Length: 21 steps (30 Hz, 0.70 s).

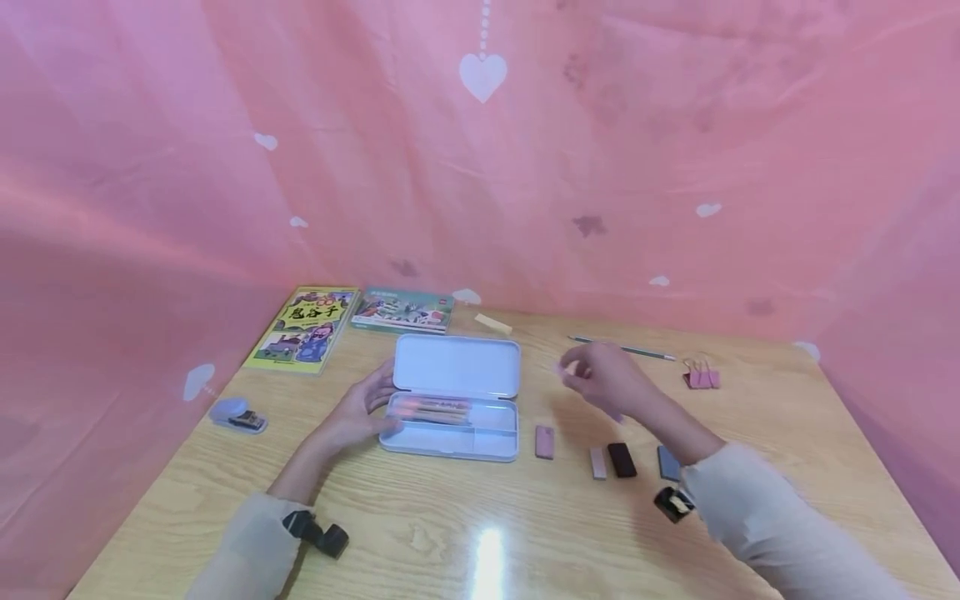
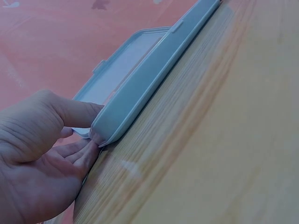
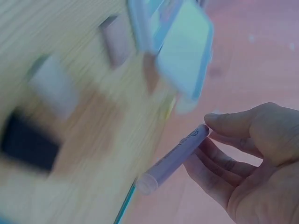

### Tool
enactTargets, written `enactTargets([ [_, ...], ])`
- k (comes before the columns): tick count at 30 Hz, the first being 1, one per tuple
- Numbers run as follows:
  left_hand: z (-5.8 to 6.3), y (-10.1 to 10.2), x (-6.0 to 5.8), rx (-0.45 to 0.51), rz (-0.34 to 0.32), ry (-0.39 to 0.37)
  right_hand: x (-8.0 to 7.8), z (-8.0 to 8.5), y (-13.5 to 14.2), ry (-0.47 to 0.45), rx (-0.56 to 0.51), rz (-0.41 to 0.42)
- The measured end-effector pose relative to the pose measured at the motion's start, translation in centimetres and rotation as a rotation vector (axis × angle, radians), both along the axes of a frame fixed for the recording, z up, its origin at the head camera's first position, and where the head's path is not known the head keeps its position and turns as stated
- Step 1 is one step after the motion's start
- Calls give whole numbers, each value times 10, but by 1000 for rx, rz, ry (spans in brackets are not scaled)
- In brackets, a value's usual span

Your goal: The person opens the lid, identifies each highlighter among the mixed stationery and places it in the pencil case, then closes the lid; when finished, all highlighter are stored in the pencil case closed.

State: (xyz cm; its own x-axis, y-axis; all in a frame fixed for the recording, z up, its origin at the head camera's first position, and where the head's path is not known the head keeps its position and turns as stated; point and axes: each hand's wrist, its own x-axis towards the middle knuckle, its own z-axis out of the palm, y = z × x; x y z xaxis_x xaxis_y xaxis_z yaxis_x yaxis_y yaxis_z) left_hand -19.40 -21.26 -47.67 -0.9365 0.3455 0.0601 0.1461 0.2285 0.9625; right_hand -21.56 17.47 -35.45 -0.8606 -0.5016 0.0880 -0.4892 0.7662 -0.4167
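Observation:
A pale blue pencil case (image 1: 456, 367) lies with its lid folded back and several pencils (image 1: 431, 411) in its long compartment. My left hand (image 1: 362, 410) grips the case's left end; in the left wrist view the thumb is over the rim and the fingers are by the bottom edge. To the right of the case, my right hand (image 1: 603, 379) is raised above the table. It pinches a short purple stick (image 3: 175, 161) with dark print, shaped like a marker. A pinkish eraser-like block (image 1: 544, 442) lies between the case and that hand.
Nearer me lie a pale block (image 1: 597, 463), a black block (image 1: 622, 460) and a blue-grey block (image 1: 668, 463). A green pencil (image 1: 637, 348) and pink binder clip (image 1: 703, 380) lie right. A yellow book (image 1: 303, 329), green book (image 1: 403, 310), yellow strip (image 1: 493, 323) and stapler (image 1: 238, 415) are also there.

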Motion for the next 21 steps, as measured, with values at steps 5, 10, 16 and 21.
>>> enactTargets([
  [5, 0, 0, 2, -9, 20, -20, -11, -4, -59, 38, -9, 136],
  [10, -1, 1, 1, -22, 22, -40, -18, -16, -105, 34, -19, 227],
  [16, 2, 3, 0, -43, 41, -82, -17, -31, -135, 7, -32, 272],
  [21, 6, 2, 1, -57, 63, -92, -13, -41, -146, -62, 22, 249],
])
